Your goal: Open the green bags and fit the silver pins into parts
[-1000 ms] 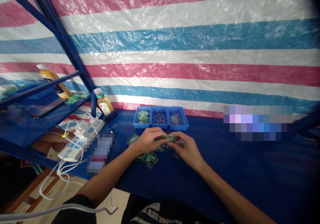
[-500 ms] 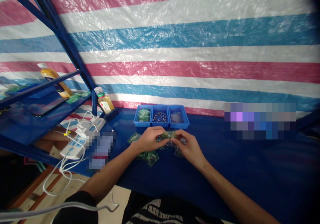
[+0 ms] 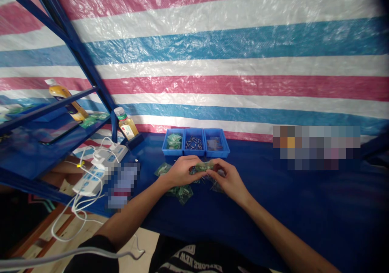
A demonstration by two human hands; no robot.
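Note:
My left hand (image 3: pixel 179 170) and my right hand (image 3: pixel 229 179) meet over the blue table (image 3: pixel 273 196), both pinching the ends of a small green circuit board (image 3: pixel 204 166) held between them. Under and around the hands lie several more green boards in clear bags (image 3: pixel 182 192). Just behind the hands stands a row of three small blue bins (image 3: pixel 195 142): the left one holds green boards, the middle one small metal parts, the right one dark pieces.
A striped pink, white and blue tarp (image 3: pixel 212 62) hangs behind the table. At the left a blue shelf frame (image 3: pixel 75 46) carries two drink bottles (image 3: pixel 126 123), and white power strips (image 3: pixel 91 179) with cables lie below. Blurred patches sit at left and right.
Both hands stay closed on the green board; they shifted slightly with small finger movements. The view drifted a little.

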